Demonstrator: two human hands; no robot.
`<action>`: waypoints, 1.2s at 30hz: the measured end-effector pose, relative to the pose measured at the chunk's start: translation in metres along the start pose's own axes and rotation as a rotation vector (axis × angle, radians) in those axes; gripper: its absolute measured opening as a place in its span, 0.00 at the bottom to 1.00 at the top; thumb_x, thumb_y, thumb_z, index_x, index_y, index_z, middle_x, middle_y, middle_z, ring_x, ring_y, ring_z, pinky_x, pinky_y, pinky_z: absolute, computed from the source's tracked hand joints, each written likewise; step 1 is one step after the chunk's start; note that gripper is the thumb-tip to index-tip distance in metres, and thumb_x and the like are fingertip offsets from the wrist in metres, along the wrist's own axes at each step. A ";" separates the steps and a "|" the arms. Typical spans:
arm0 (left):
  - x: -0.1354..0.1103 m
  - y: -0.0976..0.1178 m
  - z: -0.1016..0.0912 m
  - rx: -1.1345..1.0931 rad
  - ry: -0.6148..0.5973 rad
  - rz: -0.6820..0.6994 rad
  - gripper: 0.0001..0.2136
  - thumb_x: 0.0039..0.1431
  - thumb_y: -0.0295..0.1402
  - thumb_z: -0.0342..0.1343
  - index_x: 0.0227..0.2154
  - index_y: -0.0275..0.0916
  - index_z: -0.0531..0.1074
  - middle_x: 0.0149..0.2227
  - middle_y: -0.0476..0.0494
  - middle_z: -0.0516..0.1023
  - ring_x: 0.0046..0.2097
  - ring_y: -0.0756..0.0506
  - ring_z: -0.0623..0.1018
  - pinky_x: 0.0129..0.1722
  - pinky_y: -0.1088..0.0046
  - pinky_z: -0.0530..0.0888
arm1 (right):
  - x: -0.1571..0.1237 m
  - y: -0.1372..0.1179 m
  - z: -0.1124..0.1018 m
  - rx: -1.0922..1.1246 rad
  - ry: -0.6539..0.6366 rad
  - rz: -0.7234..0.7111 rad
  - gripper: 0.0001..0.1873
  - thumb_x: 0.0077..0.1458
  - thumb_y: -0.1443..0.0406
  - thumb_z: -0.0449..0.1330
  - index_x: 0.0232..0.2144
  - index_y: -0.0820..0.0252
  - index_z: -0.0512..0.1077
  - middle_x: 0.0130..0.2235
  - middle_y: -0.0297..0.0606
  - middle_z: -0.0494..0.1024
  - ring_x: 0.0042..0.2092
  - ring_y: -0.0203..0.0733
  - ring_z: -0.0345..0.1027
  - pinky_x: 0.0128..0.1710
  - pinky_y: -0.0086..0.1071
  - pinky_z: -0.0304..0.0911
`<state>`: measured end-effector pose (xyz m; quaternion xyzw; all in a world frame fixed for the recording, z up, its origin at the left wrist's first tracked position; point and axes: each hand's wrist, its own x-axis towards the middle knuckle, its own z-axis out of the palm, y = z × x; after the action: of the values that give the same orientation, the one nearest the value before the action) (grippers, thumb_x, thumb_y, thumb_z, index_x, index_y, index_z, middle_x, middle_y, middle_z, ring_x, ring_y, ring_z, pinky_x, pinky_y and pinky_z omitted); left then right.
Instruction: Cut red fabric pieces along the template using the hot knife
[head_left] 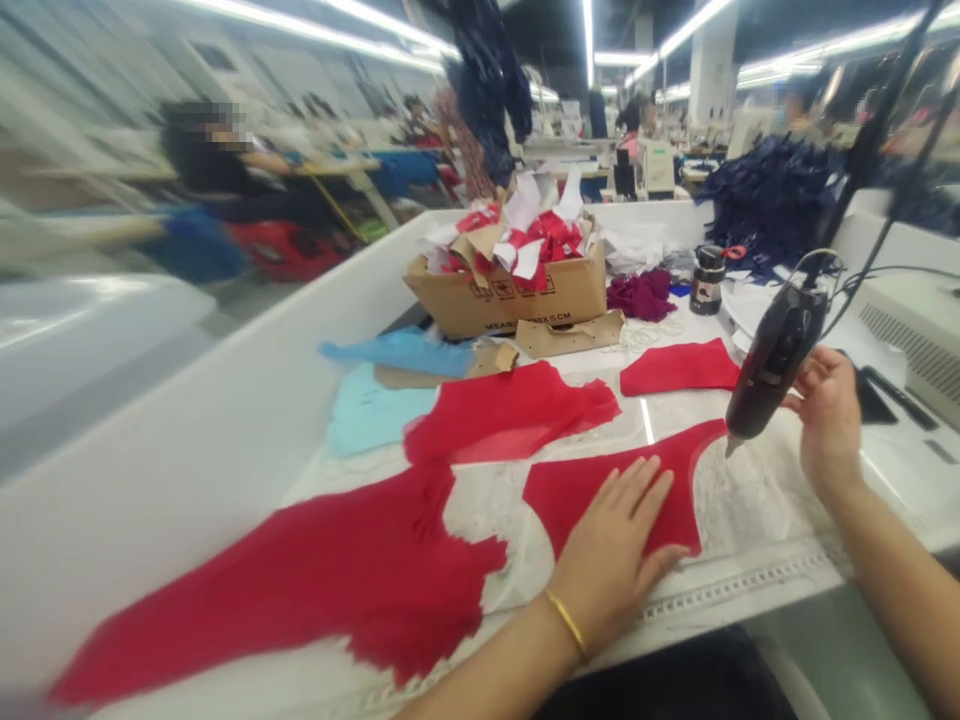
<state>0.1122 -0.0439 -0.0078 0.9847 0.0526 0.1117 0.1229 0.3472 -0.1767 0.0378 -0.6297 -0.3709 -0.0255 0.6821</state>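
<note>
My left hand (pixel 619 545) lies flat with fingers stretched on a cut piece of red fabric (pixel 577 490) on the table, and a gold bangle (pixel 566 622) circles its wrist. A black corded hand tool with a pale pointed tip (pixel 776 355) hangs tilted, its tip just above the table beside the fabric's right edge. My right hand (pixel 829 420) is raised at the tool's right side, fingers loosely bent and partly apart; whether the fingertips touch the tool is hard to see. Left of my left hand spreads a larger red fabric piece (pixel 300 570) with ragged edges.
More red fabric (pixel 487 410) and another red piece (pixel 675 367) lie farther back, near blue cloth (pixel 397 350). A cardboard box (pixel 517 300) brims with scraps. A black jar (pixel 706 280) and dark navy pile (pixel 772 195) stand behind. A measuring tape (pixel 750 585) runs along the front edge.
</note>
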 end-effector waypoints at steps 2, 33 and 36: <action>0.009 0.008 0.007 -0.035 -0.048 0.029 0.32 0.72 0.52 0.46 0.71 0.39 0.54 0.71 0.34 0.59 0.72 0.36 0.59 0.69 0.50 0.63 | 0.000 -0.012 0.009 0.062 -0.046 -0.082 0.35 0.52 0.43 0.65 0.55 0.48 0.60 0.46 0.37 0.77 0.45 0.45 0.76 0.43 0.40 0.74; 0.083 -0.001 0.034 -0.023 -0.091 0.143 0.36 0.70 0.57 0.43 0.69 0.34 0.57 0.71 0.30 0.58 0.72 0.36 0.59 0.69 0.52 0.61 | 0.035 0.010 0.049 0.007 0.166 -0.126 0.21 0.54 0.55 0.66 0.43 0.52 0.61 0.28 0.29 0.70 0.27 0.40 0.70 0.29 0.38 0.68; 0.083 0.001 0.034 -0.031 -0.084 0.130 0.36 0.69 0.58 0.44 0.69 0.34 0.58 0.71 0.30 0.58 0.72 0.35 0.60 0.69 0.50 0.61 | 0.034 0.010 0.050 0.006 0.165 -0.134 0.22 0.55 0.55 0.66 0.44 0.51 0.59 0.29 0.28 0.71 0.26 0.39 0.70 0.27 0.38 0.68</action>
<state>0.2004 -0.0415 -0.0225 0.9879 -0.0186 0.0787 0.1326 0.3536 -0.1159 0.0443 -0.5973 -0.3550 -0.1217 0.7088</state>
